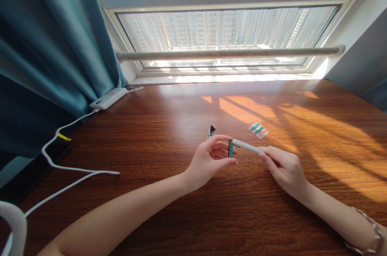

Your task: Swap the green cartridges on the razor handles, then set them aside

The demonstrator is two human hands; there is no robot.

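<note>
Between the thumb and fingers of my left hand (210, 159) is a razor cartridge (231, 149), black with a green strip, held upright. My right hand (284, 167) grips the lower end of a pale grey razor handle (248, 145) between thumb and fingers. The handle's far end meets the top of the cartridge; I cannot tell whether the two are joined. Just beyond my left hand lies a slim silvery piece with a black head (212, 129), partly hidden by that hand. A clear plastic pack (259, 130) with green-striped cartridges lies farther right.
The wooden table (151, 215) reaches the window (226, 30). At the left, a white power strip or box (109, 98) lies by the blue curtain (60, 26), with a white cable (78, 173) trailing forward. A dark flat object (39, 171) sits at the left edge.
</note>
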